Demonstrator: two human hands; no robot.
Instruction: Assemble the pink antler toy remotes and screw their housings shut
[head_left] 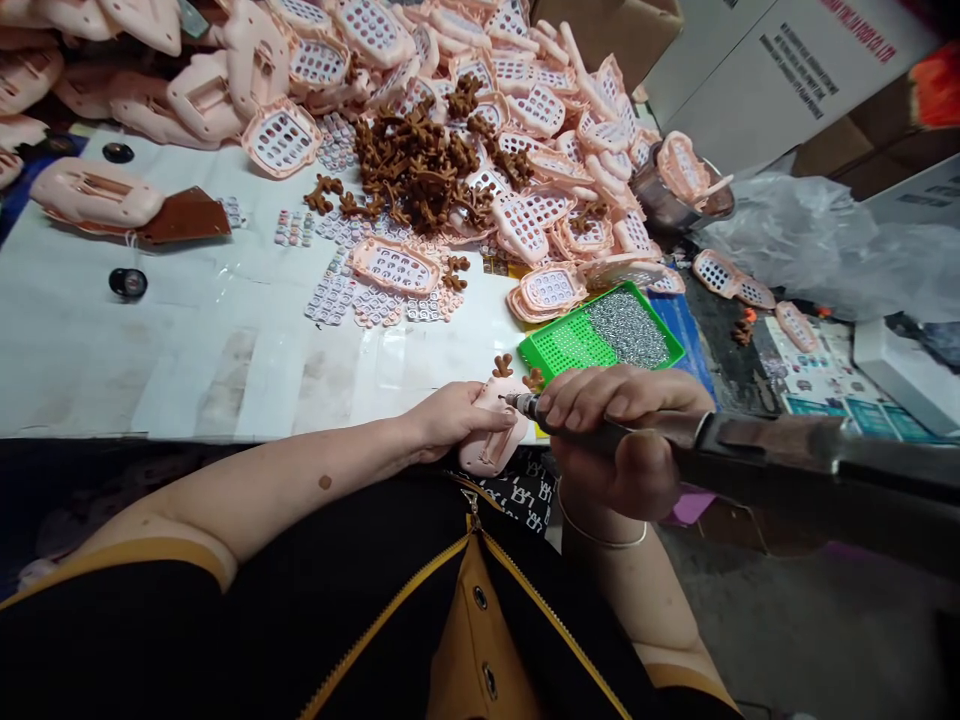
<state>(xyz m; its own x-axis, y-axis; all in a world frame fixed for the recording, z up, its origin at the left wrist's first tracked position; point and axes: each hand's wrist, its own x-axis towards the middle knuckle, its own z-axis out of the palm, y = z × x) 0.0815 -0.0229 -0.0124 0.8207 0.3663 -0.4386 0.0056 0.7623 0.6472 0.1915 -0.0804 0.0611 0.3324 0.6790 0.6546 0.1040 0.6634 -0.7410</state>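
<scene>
White-sheeted work table (187, 340) packed w/ stuff: big heap of pink moulded plastic pieces (375, 60) w/ rows of small holes along the far side, pile of brown antler-shaped moulded bits (412, 170) on top of them, loose strips of small pale pieces (334, 300) nearer the middle. Two small round black discs (127, 283) on the sheet at left, flat brown piece (184, 215) partly under a pink shell (97, 193). Green perforated tray (562, 340) near the table's front edge, small silver studs (628, 327) heaped in its right half. Metal bowl (664, 195) at far right w/ pink pieces in it, plastic bag (810, 240) and cardboard boxes (750, 70) beyond.

L hand (450, 420) grasps a pink moulded piece (491, 430) at the table's front edge, fingers wrapped over it, brown antler bit (503, 366) sticking up from its top. R hand (615, 430) clenched round a dark rotary tool (750, 445), metal tip (516, 402) right at the pink piece by the L fingertips, contact hard to tell from this angle. Thin bangle (600, 537) on R wrist, black top w/ yellow zip (469, 590) below
</scene>
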